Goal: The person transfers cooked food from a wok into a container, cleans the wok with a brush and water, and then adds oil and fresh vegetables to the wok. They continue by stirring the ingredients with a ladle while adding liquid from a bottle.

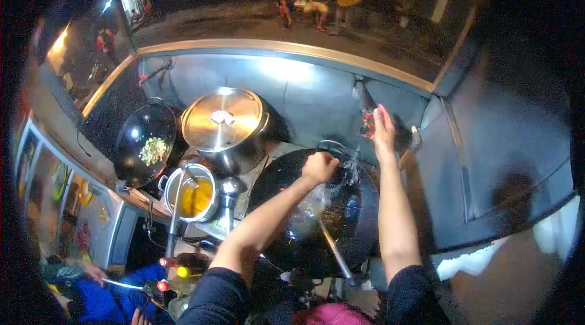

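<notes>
A large dark wok (268, 233) lies in front of me, with liquid glistening inside. My left hand (321, 167) is a closed fist over its far side; whatever the fingers may hold is hidden. Beyond the wok's right rim, my right hand (382, 133) is raised with its fingers around a dark tap (367, 105) with a red part, on the back wall. Clear water (350, 172) streams from there into the wok. A long-handled utensil (335, 250) rests in the wok, its handle pointing toward me and its head obscured.
Left of the wok stand a lidded steel pot (244, 151), a smaller pot (212, 206) of yellow liquid and a second wok (131, 166) holding chopped food. A metal wall (317, 93) closes the back. Another person's hand (91, 271) is at lower left; people sit beyond the counter.
</notes>
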A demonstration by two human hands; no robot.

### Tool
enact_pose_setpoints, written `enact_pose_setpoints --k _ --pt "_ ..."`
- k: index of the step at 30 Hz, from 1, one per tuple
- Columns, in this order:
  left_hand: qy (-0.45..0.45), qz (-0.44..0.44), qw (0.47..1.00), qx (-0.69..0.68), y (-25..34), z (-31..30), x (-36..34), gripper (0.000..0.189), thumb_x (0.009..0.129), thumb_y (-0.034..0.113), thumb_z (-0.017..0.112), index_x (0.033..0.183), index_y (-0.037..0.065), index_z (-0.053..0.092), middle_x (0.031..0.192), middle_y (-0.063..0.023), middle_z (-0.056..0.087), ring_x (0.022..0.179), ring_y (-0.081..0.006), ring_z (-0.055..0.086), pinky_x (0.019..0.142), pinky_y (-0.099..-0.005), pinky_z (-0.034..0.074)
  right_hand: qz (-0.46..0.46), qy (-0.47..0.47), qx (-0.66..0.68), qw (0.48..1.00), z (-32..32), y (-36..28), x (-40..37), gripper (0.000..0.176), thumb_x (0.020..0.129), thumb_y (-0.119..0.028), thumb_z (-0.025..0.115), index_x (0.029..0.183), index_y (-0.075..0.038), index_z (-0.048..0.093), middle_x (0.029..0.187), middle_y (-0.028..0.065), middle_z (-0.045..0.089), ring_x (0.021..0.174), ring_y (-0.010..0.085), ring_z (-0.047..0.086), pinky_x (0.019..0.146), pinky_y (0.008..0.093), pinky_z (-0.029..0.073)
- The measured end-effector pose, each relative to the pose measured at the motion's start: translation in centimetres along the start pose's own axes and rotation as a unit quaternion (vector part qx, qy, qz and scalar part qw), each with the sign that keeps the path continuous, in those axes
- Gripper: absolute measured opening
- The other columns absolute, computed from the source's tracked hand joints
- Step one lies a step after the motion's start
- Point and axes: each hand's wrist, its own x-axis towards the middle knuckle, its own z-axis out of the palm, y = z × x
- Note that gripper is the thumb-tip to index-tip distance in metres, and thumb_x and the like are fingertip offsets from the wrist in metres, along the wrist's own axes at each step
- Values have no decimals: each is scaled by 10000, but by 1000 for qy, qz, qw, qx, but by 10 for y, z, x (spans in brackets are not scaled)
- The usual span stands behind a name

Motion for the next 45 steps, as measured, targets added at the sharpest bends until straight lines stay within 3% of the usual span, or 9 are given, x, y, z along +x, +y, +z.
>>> enact_pose_setpoints --k 6,8,10,12,18,20,24,33,45 --pt "220 111 969 31 12 -16 -82 201 867 275 497 904 92 571 805 -206 608 764 -365 595 651 -464 468 -26 79 47 995 -12 86 -46 260 842 -238 587 1037 -79 522 732 42 541 434 97 466 343 233 366" --pt "-7 -8 983 186 -22 0 -109 483 794 285 581 1240 192 421 872 -224 612 818 -382 601 724 -470 469 -153 -8 -440 885 -35 170 -111 324 731 -85 601 1042 -63 514 853 195 606 817 304 616 623 402 498" --pt "-105 6 939 327 -95 35 -121 619 775 274 592 1327 236 315 1247 -245 375 1129 -372 420 820 -459 450 185 -296 -668 657 -30 111 -201 760 667 -190 699 1331 -152 332 1401 254 188 1272 354 292 1003 412 325" --pt "-123 -55 879 457 -121 48 -149 580 782 267 577 1310 201 348 1389 -231 155 1266 -394 236 850 -474 437 307 -355 -607 642 -33 89 -220 890 654 -261 721 1386 -157 227 1448 194 -90 1340 322 108 1067 333 229" --pt "-87 -36 977 191 25 -45 -186 646 728 163 625 1293 64 329 1309 -281 317 1241 -385 302 907 -428 410 -83 -56 -296 950 -39 -25 -223 353 749 -128 601 1083 -19 560 990 168 616 892 270 605 777 336 475" --pt "130 282 928 205 38 -39 -208 762 697 121 655 1348 66 262 1341 -276 282 1257 -403 267 954 -431 366 -82 -103 -298 946 -52 -68 -239 520 781 -102 569 1274 -69 405 1216 208 490 1026 312 551 834 373 452" --pt "131 373 875 280 34 -17 -247 818 685 115 670 1365 43 220 1375 -255 245 1247 -397 293 953 -405 365 -127 45 -622 771 -74 -52 -336 994 698 -309 700 1405 -105 31 1368 256 267 1261 319 323 1002 387 311" --pt "-172 293 938 -62 -20 69 -339 228 793 118 571 937 -58 592 878 -133 627 789 -195 587 713 -311 467 65 130 -350 926 -186 77 -678 212 766 -143 556 958 -53 568 869 151 614 802 335 599 697 428 472" --pt "-299 -104 866 -386 4 131 -416 262 829 128 561 1040 -26 544 879 -115 615 776 -223 595 678 -326 470 453 379 -533 605 -338 -16 -1022 355 701 -152 617 1019 -33 513 845 163 567 768 284 580 681 367 468"
